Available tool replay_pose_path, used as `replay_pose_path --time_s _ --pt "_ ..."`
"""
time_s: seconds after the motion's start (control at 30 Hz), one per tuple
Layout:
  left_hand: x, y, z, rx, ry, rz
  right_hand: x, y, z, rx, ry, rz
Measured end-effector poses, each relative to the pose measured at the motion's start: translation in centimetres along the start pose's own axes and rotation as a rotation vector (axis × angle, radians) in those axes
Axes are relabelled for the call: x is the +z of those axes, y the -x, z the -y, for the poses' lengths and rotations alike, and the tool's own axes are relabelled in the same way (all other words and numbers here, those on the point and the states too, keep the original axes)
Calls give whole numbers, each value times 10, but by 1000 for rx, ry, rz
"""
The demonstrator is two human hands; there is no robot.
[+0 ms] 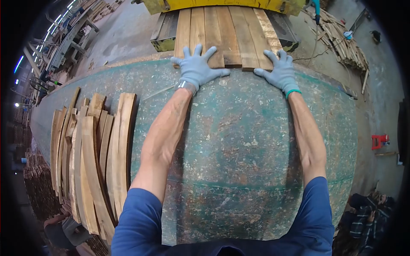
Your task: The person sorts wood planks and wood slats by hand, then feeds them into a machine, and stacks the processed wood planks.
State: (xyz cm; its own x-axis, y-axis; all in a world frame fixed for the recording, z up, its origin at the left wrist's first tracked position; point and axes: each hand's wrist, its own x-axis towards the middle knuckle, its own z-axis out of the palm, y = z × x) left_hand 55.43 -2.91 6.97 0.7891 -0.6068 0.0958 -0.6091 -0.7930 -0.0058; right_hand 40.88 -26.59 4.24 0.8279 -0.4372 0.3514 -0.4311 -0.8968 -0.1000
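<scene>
Several wooden boards (222,34) lie side by side at the far edge of a worn green table (235,141), their far ends under a yellow machine (226,3). My left hand (197,68), in a grey-blue glove, rests with spread fingers on the near ends of the left boards. My right hand (279,71), gloved alike, lies spread at the near end of the rightmost boards. Neither hand grips anything. The near board ends are uneven between the two hands.
A pile of loose wooden strips (89,162) lies on the table's left side. More scrap wood (341,47) is on the floor at the far right, with a red object (379,141) nearer. A person in dark checked clothing (368,213) is at the lower right.
</scene>
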Motion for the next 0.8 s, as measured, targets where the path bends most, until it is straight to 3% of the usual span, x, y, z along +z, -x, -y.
replay_pose_path --time_s 0.17,0.4,0.8 --pt "1 -24 6 -8 37 -50 1 -12 18 43 35 116" --pt "16 -62 19 1 77 -56 32 -43 24 71 208 82" --pt "25 -116 43 31 95 -44 57 -96 31 97 204 121"
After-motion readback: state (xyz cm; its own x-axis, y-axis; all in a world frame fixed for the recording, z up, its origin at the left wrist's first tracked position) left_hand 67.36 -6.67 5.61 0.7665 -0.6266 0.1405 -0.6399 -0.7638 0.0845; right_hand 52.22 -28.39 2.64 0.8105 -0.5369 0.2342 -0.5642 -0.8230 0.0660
